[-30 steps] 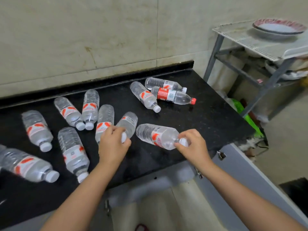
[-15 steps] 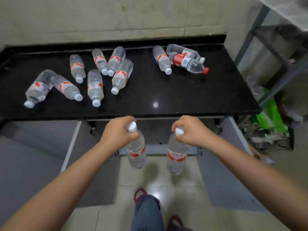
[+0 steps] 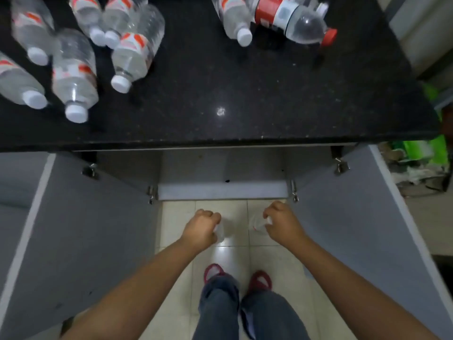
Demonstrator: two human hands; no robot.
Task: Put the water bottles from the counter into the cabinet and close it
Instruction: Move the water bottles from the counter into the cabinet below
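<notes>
My left hand (image 3: 201,228) grips a clear water bottle (image 3: 220,233) by its top, and the bottle hangs straight down, mostly hidden under the fist. My right hand (image 3: 282,223) holds a second clear bottle (image 3: 257,224) the same way. Both hang low over the tiled floor, just in front of the open grey cabinet (image 3: 221,190) under the black counter (image 3: 220,94). Several more clear bottles (image 3: 73,72) lie on their sides on the counter's left, and a red-labelled bottle (image 3: 291,19) with a red cap lies at the back right.
The cabinet's two grey doors stand wide open, the left door (image 3: 81,241) and the right door (image 3: 353,229), flanking my arms. My feet in red shoes (image 3: 237,278) stand on the pale tiles below. Green bags and clutter (image 3: 416,155) lie right of the counter.
Both hands lifted a bottle each off the counter and lowered them toward the floor in front of the open cabinet. The view tilted steeply down.
</notes>
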